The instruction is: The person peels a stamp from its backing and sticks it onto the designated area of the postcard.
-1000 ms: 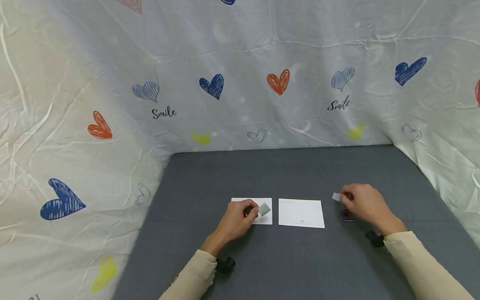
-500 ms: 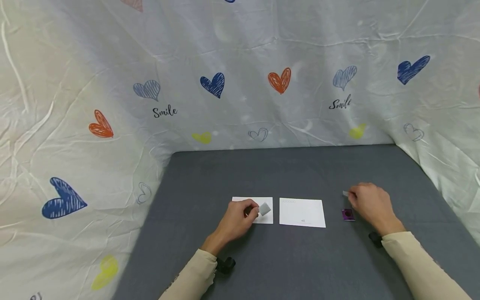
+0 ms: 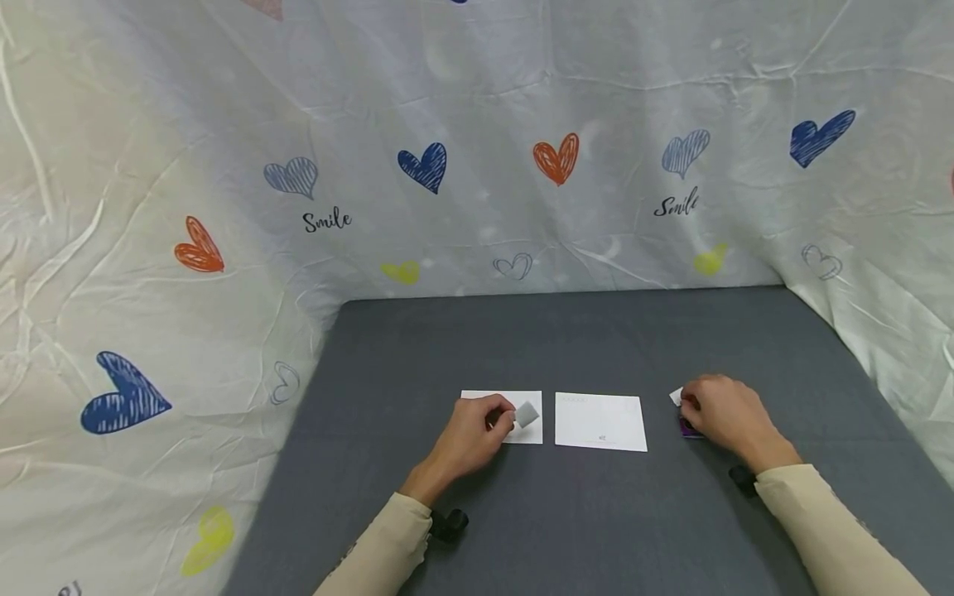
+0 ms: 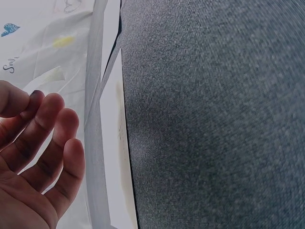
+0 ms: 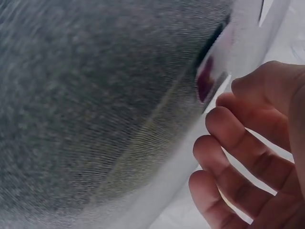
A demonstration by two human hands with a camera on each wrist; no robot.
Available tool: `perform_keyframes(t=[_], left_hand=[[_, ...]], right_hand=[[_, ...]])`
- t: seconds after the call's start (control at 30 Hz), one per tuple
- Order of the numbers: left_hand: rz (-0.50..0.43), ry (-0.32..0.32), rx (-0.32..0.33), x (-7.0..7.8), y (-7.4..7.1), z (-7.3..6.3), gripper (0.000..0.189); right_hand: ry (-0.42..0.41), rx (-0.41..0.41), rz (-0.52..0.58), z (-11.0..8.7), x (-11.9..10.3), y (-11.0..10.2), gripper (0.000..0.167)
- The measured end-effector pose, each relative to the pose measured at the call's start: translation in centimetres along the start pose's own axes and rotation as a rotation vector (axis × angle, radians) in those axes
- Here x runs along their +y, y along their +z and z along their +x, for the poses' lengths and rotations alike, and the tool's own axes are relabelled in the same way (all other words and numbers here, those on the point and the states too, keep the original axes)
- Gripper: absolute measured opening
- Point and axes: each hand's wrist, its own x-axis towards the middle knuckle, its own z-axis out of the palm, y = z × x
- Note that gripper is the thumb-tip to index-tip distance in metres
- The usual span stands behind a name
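Observation:
Between thumb and forefinger, my left hand pinches a small greyish square of film, held over the left white card. In the left wrist view the film looks pale and slightly curved, and the other fingers are spread loosely. My right hand pinches a small white piece close over a small purple square with a dark middle. The hand covers part of that square in the head view. From the right wrist, the purple square shows flat on the cloth beyond the fingertips.
A second white card with faint print lies between the hands. Dark grey cloth covers the table. A white curtain printed with hearts hangs behind and along both sides.
My right hand went slightly right and away from the purple square, then came back down over it, partly hiding it. The left hand keeps its place with the film.

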Motion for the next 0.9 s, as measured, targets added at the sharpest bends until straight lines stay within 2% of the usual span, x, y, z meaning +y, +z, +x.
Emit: perform_keyframes(t=[0.3, 0.9], left_hand=[[-0.001, -0.004, 0.006, -0.1, -0.1, -0.1, 0.011], [-0.02, -0.011, 0.013, -0.3, -0.2, -0.3, 0.013]], right_hand=[[-0.008, 0.011, 0.007, 0.1, -0.8, -0.3, 0.015], [-0.075, 0.038, 0.045, 1.0, -3.3, -0.9, 0.015]])
